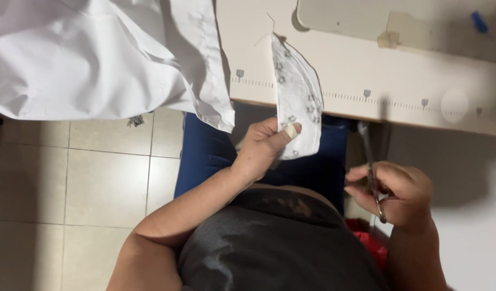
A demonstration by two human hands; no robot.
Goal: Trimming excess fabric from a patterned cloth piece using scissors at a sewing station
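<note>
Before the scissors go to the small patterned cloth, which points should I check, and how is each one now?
1. Left hand grips the patterned cloth piece: ok, thumb and fingers pinch its lower edge.
2. Right hand holds the scissors: ok, fingers are in the handles.
3. Scissor blades open: cannot tell, they are blurred.
4. Blades away from the left fingers: ok, a clear gap lies between the hands.
5. Cloth piece hangs flat: not ok, it curves, with its top resting on the table.
6. White fabric away from the cut: ok, it lies to the left.
</note>
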